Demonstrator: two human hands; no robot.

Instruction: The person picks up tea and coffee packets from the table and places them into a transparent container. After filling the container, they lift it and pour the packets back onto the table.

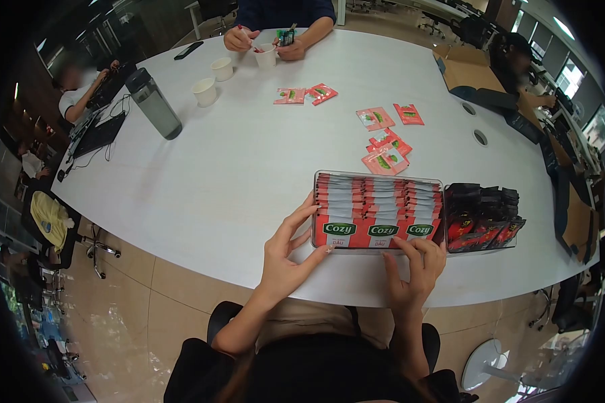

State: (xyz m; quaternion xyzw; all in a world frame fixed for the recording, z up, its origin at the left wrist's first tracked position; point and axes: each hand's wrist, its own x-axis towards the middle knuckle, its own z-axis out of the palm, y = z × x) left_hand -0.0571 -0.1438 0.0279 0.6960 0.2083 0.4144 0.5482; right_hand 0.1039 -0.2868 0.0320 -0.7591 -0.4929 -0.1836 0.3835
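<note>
- Place: open-plan office.
- Table (242, 168), large, white, with two round cable ports (480, 138) in its top.
- Swivel chair (95, 250), on castors, at left.
- Strip light (563, 27), overhead.
- Windows (571, 82), at right.

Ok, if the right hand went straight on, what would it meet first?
Likely the clear box of Cozy sachets, just ahead of the right hand; whether they already touch is unclear.
</note>
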